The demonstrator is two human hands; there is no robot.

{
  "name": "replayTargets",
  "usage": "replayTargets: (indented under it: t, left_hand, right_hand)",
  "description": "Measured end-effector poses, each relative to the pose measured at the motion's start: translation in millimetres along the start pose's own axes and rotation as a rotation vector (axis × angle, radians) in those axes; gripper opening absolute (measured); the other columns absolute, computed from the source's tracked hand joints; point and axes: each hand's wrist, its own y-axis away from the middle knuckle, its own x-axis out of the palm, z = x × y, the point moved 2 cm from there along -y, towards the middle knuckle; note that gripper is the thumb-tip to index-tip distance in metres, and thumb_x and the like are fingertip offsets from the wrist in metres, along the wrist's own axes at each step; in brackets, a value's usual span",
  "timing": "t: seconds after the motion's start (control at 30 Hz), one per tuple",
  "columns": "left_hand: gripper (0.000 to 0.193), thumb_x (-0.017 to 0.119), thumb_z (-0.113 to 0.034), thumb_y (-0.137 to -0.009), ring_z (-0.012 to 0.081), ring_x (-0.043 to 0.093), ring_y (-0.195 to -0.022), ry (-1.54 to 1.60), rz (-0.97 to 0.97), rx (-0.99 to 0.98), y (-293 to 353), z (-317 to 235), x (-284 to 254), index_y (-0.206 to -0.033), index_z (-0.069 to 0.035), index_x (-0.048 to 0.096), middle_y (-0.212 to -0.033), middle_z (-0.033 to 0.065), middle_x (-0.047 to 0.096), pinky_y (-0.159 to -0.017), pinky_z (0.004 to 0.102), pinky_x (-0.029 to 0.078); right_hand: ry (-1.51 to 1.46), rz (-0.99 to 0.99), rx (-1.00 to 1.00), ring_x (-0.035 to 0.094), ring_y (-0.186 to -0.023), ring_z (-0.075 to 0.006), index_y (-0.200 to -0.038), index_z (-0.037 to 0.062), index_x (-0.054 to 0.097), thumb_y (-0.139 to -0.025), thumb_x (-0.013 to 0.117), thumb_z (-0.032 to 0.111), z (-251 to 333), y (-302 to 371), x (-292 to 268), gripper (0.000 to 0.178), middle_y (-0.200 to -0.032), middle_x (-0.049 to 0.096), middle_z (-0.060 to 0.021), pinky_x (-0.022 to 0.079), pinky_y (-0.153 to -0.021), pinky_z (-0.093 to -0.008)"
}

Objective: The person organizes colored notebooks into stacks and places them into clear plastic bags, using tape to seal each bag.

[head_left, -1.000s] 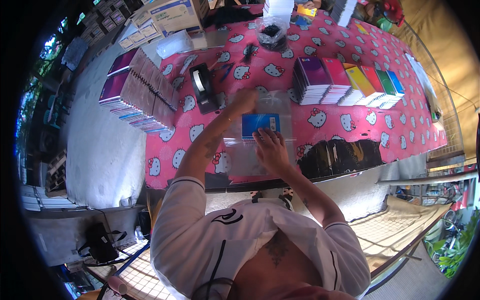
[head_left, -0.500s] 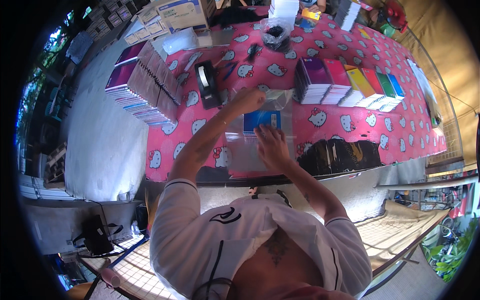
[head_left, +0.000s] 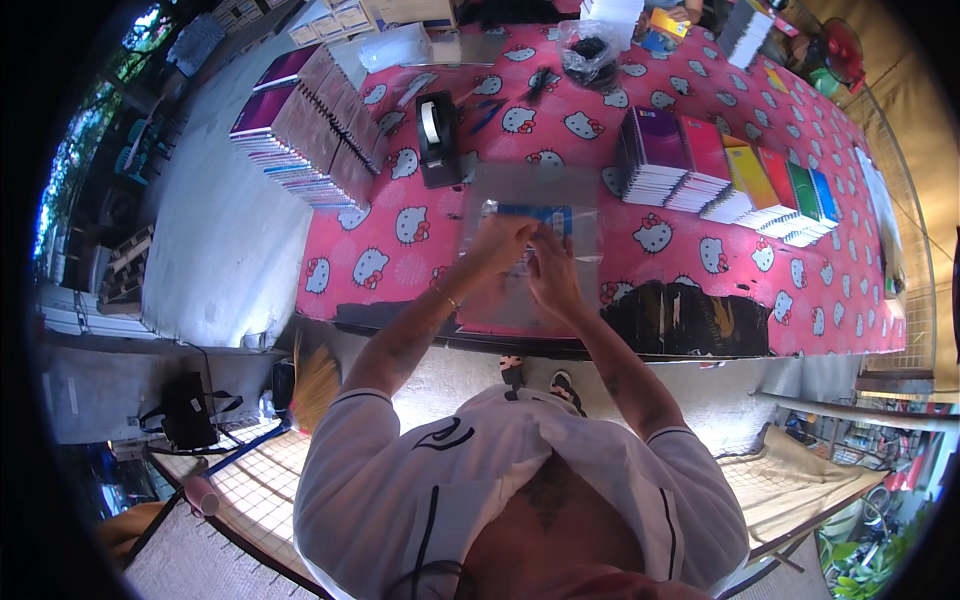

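So there's a clear plastic bag (head_left: 528, 250), lying flat near the front edge of the pink cartoon-cat tablecloth (head_left: 400, 240), w/ a blue item (head_left: 535, 214) showing thru its upper part. Bag's see-thru and a bit glossy, roughly rectangular, long side running away from the person. Left hand (head_left: 500, 243) and right hand (head_left: 548, 272) are both on it around the middle, fingers pinching at the plastic.

A pink tablecloth with a white cat-face pattern (head_left: 690, 95) carries a black tape dispenser (head_left: 437, 140) and a fanned row of purple, red, yellow, green and blue notebooks (head_left: 730, 180).
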Motion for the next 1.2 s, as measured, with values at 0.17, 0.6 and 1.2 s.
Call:
replayTargets:
  t: [0.17,0.6,1.2]
  left_hand:
    - [0.018,0.060,-0.011,-0.085,0.0337,0.068,-0.086,-0.231,-0.033,0.080,13,8,26,-0.101,-0.008,0.068,-0.094,0.0126,0.068,-0.074,0.0427,0.056]
    - [0.021,0.068,-0.025,-0.087,0.0380,0.067,-0.086,-0.439,-0.217,-0.322,19,120,-78,-0.099,-0.008,0.071,-0.094,0.0190,0.070,-0.076,0.0490,0.056]
    - [0.019,0.073,-0.022,-0.079,0.0191,0.070,-0.076,-0.210,-0.636,-0.725,-17,176,-76,-0.085,-0.004,0.077,-0.078,0.0114,0.072,-0.067,0.0369,0.053]
  right_hand:
    - [0.219,-0.100,-0.035,0.046,-0.125,-0.0316,-0.124,0.0041,0.057,-0.073,0.078,0.016,4,-11,-38,0.056,-0.125,0.051,-0.0139,0.036,-0.102,-0.0474]
    - [0.623,0.089,-0.332,0.060,-0.103,-0.0197,-0.121,0.0055,0.061,-0.070,0.078,0.031,-13,-4,-35,0.059,-0.108,0.060,-0.0046,0.040,-0.090,-0.0365]
    - [0.494,-0.012,-0.368,0.062,-0.102,-0.0203,-0.111,0.0094,0.064,-0.074,0.075,0.024,-10,-2,-42,0.042,-0.106,0.061,-0.0030,0.043,-0.086,-0.0382]
